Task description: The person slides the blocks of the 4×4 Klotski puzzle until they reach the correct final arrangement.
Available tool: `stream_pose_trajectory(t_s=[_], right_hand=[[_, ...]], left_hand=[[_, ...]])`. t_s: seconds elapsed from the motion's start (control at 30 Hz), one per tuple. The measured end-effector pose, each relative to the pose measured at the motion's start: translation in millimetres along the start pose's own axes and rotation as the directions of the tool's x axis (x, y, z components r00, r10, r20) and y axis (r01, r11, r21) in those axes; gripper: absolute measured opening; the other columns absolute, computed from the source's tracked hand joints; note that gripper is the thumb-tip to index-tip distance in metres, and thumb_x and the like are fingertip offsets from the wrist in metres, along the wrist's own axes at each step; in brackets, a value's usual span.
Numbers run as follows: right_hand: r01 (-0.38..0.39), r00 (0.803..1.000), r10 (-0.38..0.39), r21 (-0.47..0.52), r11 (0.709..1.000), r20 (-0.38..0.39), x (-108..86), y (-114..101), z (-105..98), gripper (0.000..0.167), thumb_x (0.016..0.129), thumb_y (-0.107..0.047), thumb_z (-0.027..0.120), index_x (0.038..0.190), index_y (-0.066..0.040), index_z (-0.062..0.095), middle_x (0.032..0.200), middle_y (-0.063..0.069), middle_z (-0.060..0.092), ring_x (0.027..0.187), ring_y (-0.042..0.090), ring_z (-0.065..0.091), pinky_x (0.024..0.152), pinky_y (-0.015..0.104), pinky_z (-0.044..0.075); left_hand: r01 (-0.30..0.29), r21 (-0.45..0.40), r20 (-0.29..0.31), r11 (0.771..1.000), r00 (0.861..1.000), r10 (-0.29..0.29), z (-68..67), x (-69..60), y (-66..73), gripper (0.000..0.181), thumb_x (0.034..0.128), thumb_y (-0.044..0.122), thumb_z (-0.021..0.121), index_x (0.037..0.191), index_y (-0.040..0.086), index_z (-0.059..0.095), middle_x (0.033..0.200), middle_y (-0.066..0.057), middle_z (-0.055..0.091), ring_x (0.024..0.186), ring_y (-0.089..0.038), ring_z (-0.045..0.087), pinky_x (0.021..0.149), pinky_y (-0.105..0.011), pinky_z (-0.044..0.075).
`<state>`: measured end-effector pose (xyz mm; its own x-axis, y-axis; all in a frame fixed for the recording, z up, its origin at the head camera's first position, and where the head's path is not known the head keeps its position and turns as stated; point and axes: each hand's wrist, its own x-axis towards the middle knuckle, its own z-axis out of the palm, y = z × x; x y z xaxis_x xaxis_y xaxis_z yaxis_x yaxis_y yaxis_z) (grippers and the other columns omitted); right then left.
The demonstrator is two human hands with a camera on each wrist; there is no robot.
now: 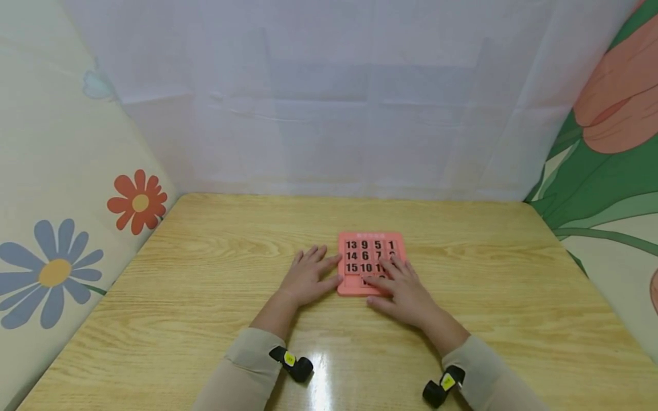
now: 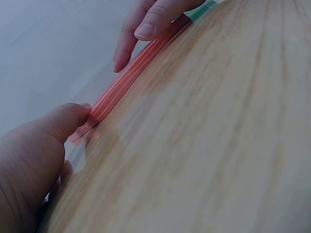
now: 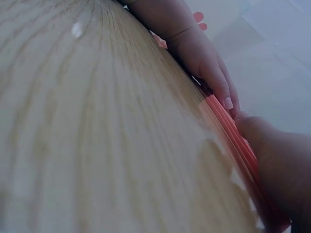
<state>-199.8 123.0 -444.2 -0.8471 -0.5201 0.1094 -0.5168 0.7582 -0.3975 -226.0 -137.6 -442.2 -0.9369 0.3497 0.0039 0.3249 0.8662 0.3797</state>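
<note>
A pink number slide puzzle (image 1: 354, 292) lies flat on the wooden table, its black-numbered tiles in rows. The top row reads 13, 9, 5, 1. An open slot shows at its lower left corner. My left hand (image 1: 307, 278) rests beside the puzzle, with thumb and forefinger touching its left edge; the thumb (image 2: 73, 119) meets that edge in the left wrist view. Over the right part of the board lies my right hand (image 1: 408, 294), fingers extended onto the tiles and hiding several numbers. Its thumb (image 3: 252, 128) is by the near edge in the right wrist view.
The wooden table (image 1: 231, 240) reaches back to a white cloth backdrop (image 1: 329, 125). Floral panels stand at both sides, with a red flower (image 1: 140, 203) printed on the left one. Black wrist cameras (image 1: 300, 368) are strapped over both beige sleeves.
</note>
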Motion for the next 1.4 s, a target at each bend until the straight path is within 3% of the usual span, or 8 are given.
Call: stream_pose_trajectory(t_s=[0.3, 0.53, 0.83, 1.4], right_hand=[[-0.026, 1.000, 0.026, 0.031, 0.999, -0.005, 7.7, -7.0, -2.4, 0.055, 0.093, -0.055, 0.056, 0.143, -0.031, 0.052, 0.162, 0.013, 0.027, 0.152, 0.039, 0.011, 0.122, 0.060, 0.007], [-0.041, 0.999, 0.041, -0.002, 0.999, 0.007, 22.5, -9.7, -3.2, 0.060, 0.094, -0.055, 0.055, 0.144, -0.023, 0.051, 0.162, 0.014, 0.026, 0.152, 0.039, 0.011, 0.123, 0.058, 0.007], [-0.044, 0.998, 0.045, -0.041, 0.998, 0.037, 36.0, -9.1, 1.1, 0.060, 0.096, -0.057, 0.050, 0.147, -0.026, 0.047, 0.162, 0.014, 0.023, 0.153, 0.038, 0.006, 0.124, 0.056, 0.007], [-0.059, 0.996, 0.061, -0.024, 0.998, 0.070, 33.6, -12.7, 2.2, 0.060, 0.095, -0.059, 0.051, 0.146, -0.028, 0.048, 0.163, 0.011, 0.022, 0.153, 0.036, 0.000, 0.124, 0.056, 0.004]], left_hand=[[0.000, -0.011, 0.000, 1.000, 1.000, 0.000, -2.4, -1.9, 1.7, 0.060, 0.0963, 0.056, 0.049, 0.149, 0.027, 0.043, 0.162, -0.013, 0.026, 0.152, -0.035, 0.015, 0.124, -0.055, 0.005], [-0.003, -0.010, 0.001, 1.000, 1.000, 0.003, -2.9, -2.0, 3.1, 0.060, 0.0964, 0.055, 0.049, 0.149, 0.026, 0.044, 0.161, -0.014, 0.026, 0.152, -0.035, 0.016, 0.124, -0.056, 0.005], [0.000, -0.019, 0.004, 1.000, 1.000, 0.000, -4.2, -3.4, 4.5, 0.059, 0.0963, 0.055, 0.049, 0.149, 0.027, 0.044, 0.161, -0.014, 0.026, 0.152, -0.035, 0.015, 0.124, -0.056, 0.005], [0.003, -0.017, 0.010, 1.000, 1.000, -0.003, -4.2, -3.0, 3.2, 0.059, 0.0966, 0.053, 0.050, 0.149, 0.027, 0.043, 0.162, -0.014, 0.026, 0.152, -0.035, 0.015, 0.124, -0.055, 0.005]])
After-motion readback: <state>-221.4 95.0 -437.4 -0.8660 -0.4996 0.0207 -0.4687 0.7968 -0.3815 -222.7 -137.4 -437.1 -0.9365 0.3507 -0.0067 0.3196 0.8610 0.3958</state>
